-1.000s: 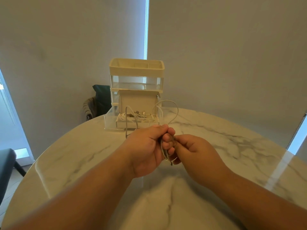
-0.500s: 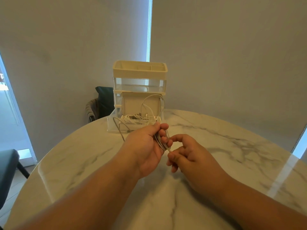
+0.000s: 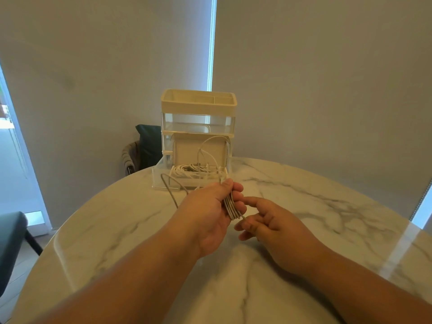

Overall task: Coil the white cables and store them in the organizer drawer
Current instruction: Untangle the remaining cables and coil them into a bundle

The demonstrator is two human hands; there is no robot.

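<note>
left hand [image 3: 208, 213] gripping folded white cable loops [image 3: 230, 208] above the marble counter [image 3: 327, 206], right hand [image 3: 273, 232] hovering loosely spread beside them, organizer drawer [image 3: 159, 177] sitting open behind, holding more cables [image 3: 187, 173]

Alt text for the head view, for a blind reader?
The left hand grips a coiled white cable over a marble table; the right hand touches its end. Behind, the open clear drawer of a cream organizer holds more cables.

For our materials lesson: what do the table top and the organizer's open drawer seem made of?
Table top: probably polished marble or a lookalike; grey veins, glossy reflections. Drawer: likely clear plastic; its walls are see-through.
</note>
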